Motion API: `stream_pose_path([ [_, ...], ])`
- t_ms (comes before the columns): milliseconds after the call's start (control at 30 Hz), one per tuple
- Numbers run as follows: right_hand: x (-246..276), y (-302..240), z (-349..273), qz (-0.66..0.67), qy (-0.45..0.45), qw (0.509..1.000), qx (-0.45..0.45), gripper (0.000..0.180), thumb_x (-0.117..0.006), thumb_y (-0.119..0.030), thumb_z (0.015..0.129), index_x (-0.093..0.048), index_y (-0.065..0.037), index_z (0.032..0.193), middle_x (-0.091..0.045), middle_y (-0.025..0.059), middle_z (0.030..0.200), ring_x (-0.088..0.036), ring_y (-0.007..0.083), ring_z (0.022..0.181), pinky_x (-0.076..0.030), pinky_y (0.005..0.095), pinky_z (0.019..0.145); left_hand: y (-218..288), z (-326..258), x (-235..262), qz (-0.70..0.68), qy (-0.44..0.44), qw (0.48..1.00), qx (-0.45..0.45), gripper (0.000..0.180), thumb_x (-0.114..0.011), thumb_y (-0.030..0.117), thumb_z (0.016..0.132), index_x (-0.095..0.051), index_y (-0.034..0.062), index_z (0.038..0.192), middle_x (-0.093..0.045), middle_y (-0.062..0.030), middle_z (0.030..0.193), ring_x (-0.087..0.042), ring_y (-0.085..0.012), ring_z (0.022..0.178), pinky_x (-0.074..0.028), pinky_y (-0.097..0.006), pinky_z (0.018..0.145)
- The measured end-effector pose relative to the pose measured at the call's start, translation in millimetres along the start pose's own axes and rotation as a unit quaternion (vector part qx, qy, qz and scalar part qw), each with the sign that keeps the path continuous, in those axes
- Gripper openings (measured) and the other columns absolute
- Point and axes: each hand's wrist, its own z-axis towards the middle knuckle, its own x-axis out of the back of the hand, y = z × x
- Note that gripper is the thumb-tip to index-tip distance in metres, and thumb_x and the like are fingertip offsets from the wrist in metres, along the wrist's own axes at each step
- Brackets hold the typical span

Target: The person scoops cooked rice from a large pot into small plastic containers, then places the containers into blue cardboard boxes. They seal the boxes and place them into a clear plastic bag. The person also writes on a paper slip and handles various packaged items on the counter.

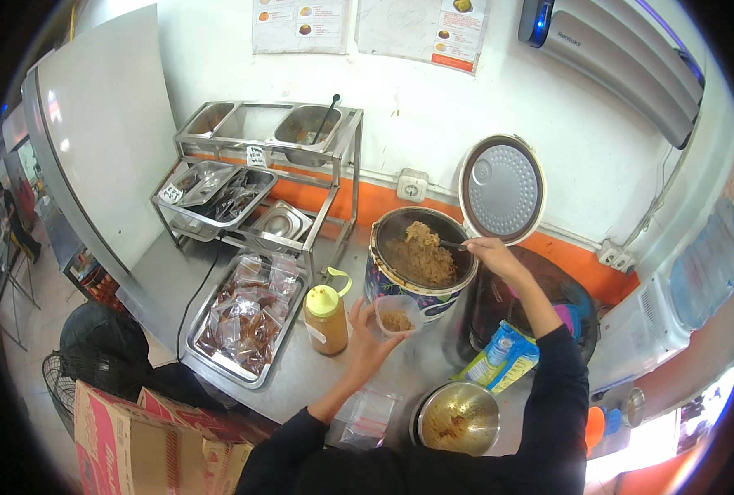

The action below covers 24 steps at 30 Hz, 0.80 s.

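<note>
My right hand (495, 256) grips the dark handle of a serving spoon (451, 244), heaped with brown seasoned rice. The spoon is over a rice cooker (408, 299) whose lid (503, 190) stands raised. More brown rice (420, 262) fills part of the pot. Just in front of the cooker, my left hand (369, 334) holds a small clear plastic bowl (408, 312) tilted toward the pot, with some brown rice at its bottom. A squeeze bottle (326, 326) with a yellow cap and brown sauce stands left of my left hand.
A metal tray (268, 367) of bagged red-brown sauce lies left. Behind it rises a steel rack (334, 186) with pans. Near me are a metal bowl (459, 417), plastic bags (368, 417) and a blue-yellow packet (503, 356). Cardboard boxes (136, 445) stand lower left.
</note>
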Motion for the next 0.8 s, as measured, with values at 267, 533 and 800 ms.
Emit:
stream_pose_path([
  [267, 10.7, -73.8, -73.5, -0.216, -0.105, 0.971, 0.009, 0.024, -0.048, -0.019, 0.083, -0.061, -0.003, 0.095, -0.061, 0.0117, 0.078, -0.056, 0.0217, 0.072, -0.043, 0.0337, 0.070, -5.7, 10.5, -17.4, -0.047, 0.019, 0.999, 0.003, 0.090, -0.078, 0.016, 0.060, -0.017, -0.0005, 0.124, -0.031, -0.0149, 0.124, -0.048, -0.0277, 0.105, -0.041, -0.035, 0.089],
  [533, -41.2, -90.6, -109.0, -0.456, 0.045, 0.820, 0.343, 0.018, -0.057, -0.008, 0.067, -0.064, -0.007, 0.084, -0.055, 0.0057, 0.068, -0.047, 0.0237, 0.073, -0.038, 0.0347, 0.065, 13.7, -0.6, -8.4, -0.039, 0.041, 0.998, -0.026, 0.098, -0.079, 0.014, 0.059, -0.008, 0.0013, 0.125, -0.041, -0.0153, 0.119, -0.048, -0.0254, 0.105, -0.040, -0.033, 0.088],
  [800, -44.6, -104.1, -134.8, -0.505, 0.066, 0.751, 0.419, 0.032, -0.059, -0.007, 0.059, -0.058, -0.008, 0.091, -0.047, 0.0031, 0.070, -0.045, 0.0200, 0.072, -0.035, 0.0320, 0.061, 0.0, -16.4, 0.1, 0.001, 0.087, 0.991, -0.103, 0.095, -0.079, 0.015, 0.058, -0.012, 0.0034, 0.124, -0.035, -0.0152, 0.123, -0.047, -0.0248, 0.106, -0.040, -0.034, 0.089],
])
